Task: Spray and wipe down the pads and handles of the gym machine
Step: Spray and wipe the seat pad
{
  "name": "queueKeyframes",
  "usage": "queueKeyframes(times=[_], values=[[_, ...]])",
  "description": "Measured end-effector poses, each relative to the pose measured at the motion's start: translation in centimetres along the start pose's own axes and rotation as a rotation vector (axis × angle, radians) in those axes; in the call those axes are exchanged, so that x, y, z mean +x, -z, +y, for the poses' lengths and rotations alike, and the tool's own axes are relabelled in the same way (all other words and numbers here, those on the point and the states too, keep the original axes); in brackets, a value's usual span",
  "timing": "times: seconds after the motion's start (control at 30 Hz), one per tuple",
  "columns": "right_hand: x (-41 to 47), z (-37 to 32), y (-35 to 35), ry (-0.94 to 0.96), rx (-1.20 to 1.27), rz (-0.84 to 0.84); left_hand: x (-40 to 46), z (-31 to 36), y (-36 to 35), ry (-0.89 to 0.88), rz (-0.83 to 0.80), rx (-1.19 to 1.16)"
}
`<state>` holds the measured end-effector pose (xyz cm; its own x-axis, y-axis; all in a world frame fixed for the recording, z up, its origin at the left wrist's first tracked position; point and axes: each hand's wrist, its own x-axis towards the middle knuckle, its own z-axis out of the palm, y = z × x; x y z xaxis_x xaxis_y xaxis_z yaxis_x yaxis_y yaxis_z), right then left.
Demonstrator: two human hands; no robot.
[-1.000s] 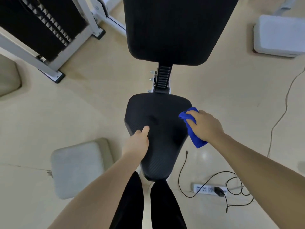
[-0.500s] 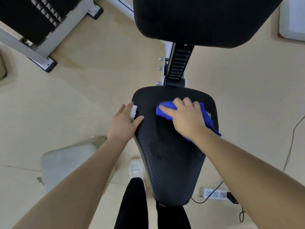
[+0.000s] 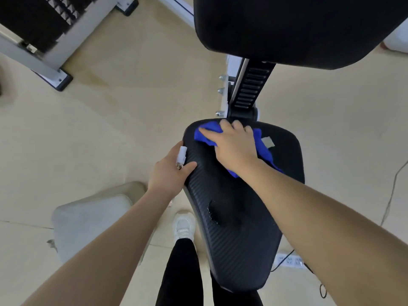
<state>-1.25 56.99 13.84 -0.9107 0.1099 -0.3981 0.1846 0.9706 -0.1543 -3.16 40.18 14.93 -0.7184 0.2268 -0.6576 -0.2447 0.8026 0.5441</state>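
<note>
Wiping seat pad [image 3: 238,228] top, right hand [image 3: 235,149] pressing blue cloth [image 3: 262,146] flat-fingered; left hand [image 3: 170,171] gripping spray bottle [image 3: 182,155] at pad edge; lower pad probably next.

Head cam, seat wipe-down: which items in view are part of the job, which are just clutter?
In the job:
- blue cloth, pressed on the seat pad by the right hand
- small spray bottle, held in the left hand at the pad's edge
- back pad, above

Lying about:
- power strip and cables on the floor
- grey cushion
- weight-stack frame
</note>
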Motion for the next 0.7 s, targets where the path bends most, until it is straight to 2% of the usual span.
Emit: queueKeyframes(times=[0.13, 0.27, 0.33, 0.47, 0.57, 0.7], values=[[1.8, -0.9, 0.7, -0.056, -0.018, -0.041, -0.1, -0.1, 0.0, -0.002, -0.006, -0.085], [-3.7, -2.1, 0.4, 0.089, -0.004, -0.067, -0.1, 0.0, -0.1, -0.011, -0.012, -0.083], [-3.5, -2.4, 0.2, 0.104, -0.007, -0.058, -0.1, 0.0, -0.2, -0.010, -0.002, -0.092], [2.3, -3.3, 0.6, 0.009, -0.003, -0.010, -0.1, -0.2, -0.3, -0.002, 0.016, -0.107], [3.4, -3.1, 0.2, -0.007, -0.012, -0.005, -0.1, -0.1, -0.4, -0.008, 0.008, -0.093], [-0.1, 3.1, 0.7, -0.241, -0.050, 0.000, 0.0, 0.0, -0.2, 0.009, -0.007, -0.061]])
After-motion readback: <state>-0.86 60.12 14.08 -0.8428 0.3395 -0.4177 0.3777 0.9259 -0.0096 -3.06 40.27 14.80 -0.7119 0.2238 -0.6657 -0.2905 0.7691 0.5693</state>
